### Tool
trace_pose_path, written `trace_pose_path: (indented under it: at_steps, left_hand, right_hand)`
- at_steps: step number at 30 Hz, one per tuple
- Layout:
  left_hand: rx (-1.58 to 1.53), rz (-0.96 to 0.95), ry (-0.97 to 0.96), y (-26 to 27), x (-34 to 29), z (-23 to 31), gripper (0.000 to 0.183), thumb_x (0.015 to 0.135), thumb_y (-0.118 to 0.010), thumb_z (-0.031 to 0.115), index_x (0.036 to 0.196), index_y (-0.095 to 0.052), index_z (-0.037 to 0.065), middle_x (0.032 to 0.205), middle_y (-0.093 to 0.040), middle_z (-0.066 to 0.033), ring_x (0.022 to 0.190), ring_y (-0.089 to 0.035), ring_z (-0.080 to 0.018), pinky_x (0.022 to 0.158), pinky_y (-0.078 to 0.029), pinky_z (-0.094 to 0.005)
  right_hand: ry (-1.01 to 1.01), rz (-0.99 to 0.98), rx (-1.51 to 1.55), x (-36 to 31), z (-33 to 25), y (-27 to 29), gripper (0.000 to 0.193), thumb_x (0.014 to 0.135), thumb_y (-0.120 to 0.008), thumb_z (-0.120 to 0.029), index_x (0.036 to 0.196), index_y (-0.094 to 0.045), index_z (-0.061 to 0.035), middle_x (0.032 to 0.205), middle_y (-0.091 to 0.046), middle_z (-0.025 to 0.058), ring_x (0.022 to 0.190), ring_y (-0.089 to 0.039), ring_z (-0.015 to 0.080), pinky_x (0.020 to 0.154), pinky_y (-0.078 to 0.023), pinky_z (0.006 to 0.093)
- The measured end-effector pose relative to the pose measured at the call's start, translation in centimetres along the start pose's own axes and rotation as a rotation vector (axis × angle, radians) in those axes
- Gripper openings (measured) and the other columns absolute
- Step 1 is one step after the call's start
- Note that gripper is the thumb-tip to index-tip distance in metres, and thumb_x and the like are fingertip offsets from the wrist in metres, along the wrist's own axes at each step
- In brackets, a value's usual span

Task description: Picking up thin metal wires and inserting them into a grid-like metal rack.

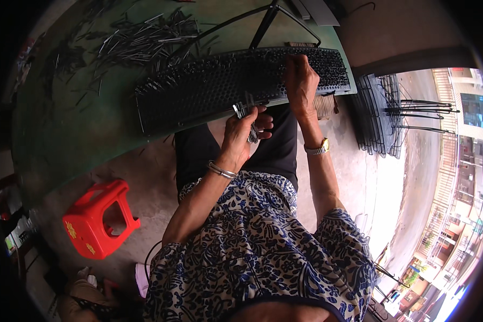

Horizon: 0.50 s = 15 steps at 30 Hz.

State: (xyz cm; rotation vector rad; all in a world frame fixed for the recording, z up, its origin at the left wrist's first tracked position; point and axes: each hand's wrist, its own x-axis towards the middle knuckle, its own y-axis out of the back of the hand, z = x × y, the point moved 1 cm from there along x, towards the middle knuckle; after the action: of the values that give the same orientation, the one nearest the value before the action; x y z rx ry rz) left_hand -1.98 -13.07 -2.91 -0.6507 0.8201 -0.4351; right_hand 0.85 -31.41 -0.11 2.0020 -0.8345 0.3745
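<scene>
A long black panel (193, 102) full of small round holes lies across the near edge of the green table. Many short dark pieces stand up in its holes, thickest at the right end and along the far side. My left hand (241, 131) is closed around a small bundle of thin, shiny dark strips (238, 110), just off the panel's near edge. Over the right part of the panel, my right hand (303, 83) has its fingers pinched together among the standing pieces. Whatever is between those fingertips is hidden.
Loose dark strips (145, 43) lie heaped on the green table (80, 139) beyond the panel. A black tubular frame (263, 26) rises behind it. Stacked dark wire racks (378, 115) stand to the right. On the floor at left is a red plastic stool (99, 220).
</scene>
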Motion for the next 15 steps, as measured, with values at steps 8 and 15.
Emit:
trace_pose_path:
  at_steps: [8,15]
  left_hand:
    - [0.02,-0.006,-0.002,0.2,-0.05,-0.24,0.028,0.095,-0.058,0.027,0.104,-0.065,0.002,0.082,-0.068,-0.0095,0.07,-0.065,-0.0169,0.056,-0.053,-0.0296]
    - [0.018,-0.032,0.024,-0.15,-0.45,0.09,0.027,0.095,-0.059,0.027,0.105,-0.066,0.003,0.079,-0.066,-0.0084,0.066,-0.061,-0.0135,0.052,-0.045,-0.0256]
  right_hand:
    - [0.058,-0.013,0.029,0.05,0.69,0.16,0.004,0.091,-0.058,-0.006,0.094,-0.06,-0.0034,0.071,-0.062,0.0141,0.061,-0.063,0.0275,0.056,-0.048,0.0343]
    - [0.082,-0.045,0.052,0.31,0.39,0.32,0.004,0.09,-0.057,-0.002,0.092,-0.061,-0.0034,0.074,-0.062,0.0127,0.065,-0.064,0.0255,0.059,-0.049,0.0334]
